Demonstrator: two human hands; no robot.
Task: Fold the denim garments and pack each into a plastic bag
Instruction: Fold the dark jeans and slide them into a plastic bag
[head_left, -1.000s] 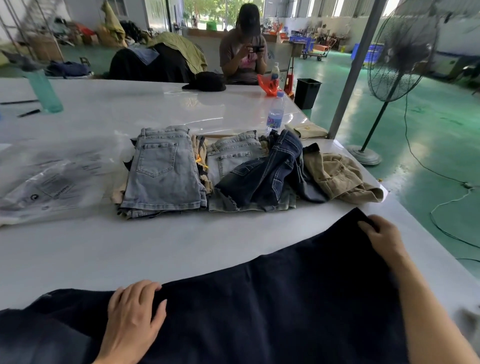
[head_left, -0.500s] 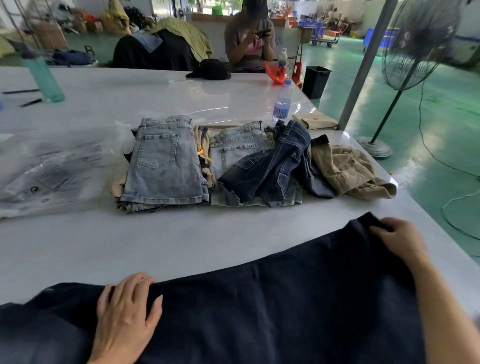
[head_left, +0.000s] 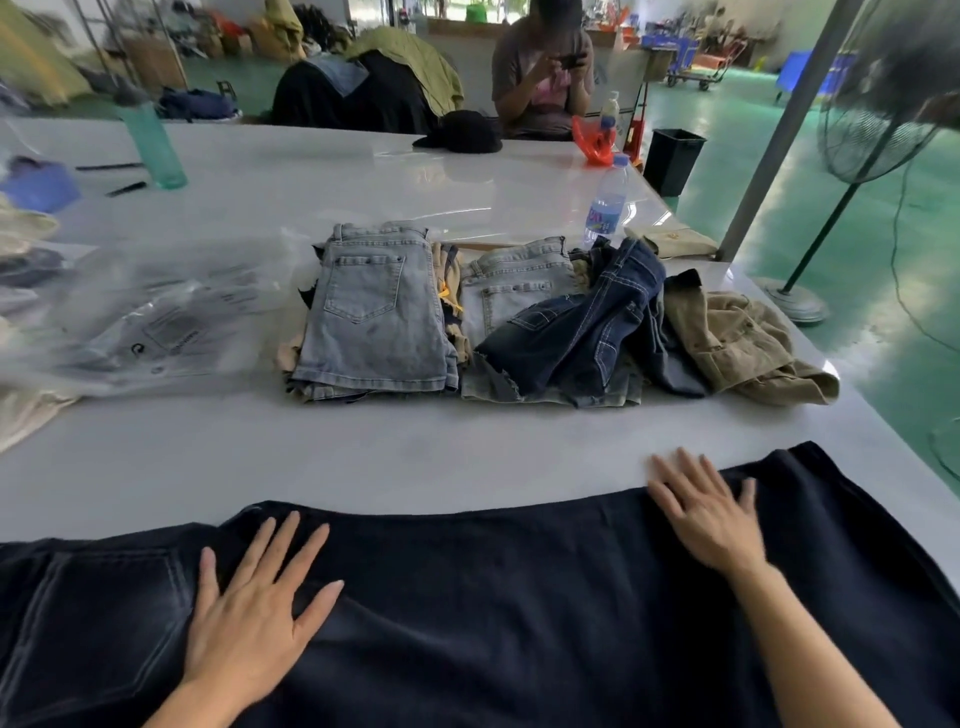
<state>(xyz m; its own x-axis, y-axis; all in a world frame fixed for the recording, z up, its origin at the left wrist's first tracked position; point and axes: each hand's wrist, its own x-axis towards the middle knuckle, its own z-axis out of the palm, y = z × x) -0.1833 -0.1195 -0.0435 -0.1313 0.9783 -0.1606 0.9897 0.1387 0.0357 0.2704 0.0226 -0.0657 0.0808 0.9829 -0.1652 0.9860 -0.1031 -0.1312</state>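
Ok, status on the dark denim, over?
Both hands flat: left hand, right hand. Dark denim spread on table, unfolded. Bags far left. Nothing in the way.

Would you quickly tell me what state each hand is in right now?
Left hand: open, flat on the dark denim garment.
Right hand: open, fingers spread, flat on its far edge.

Garment (head_left: 519, 613) spread on table (head_left: 311, 457) at 6 o'clock, both hands laid on it. Shorts stacks (head_left: 379, 312) placed at 12, bags (head_left: 156, 317) at 10, bottle (head_left: 605, 202) behind at 1.
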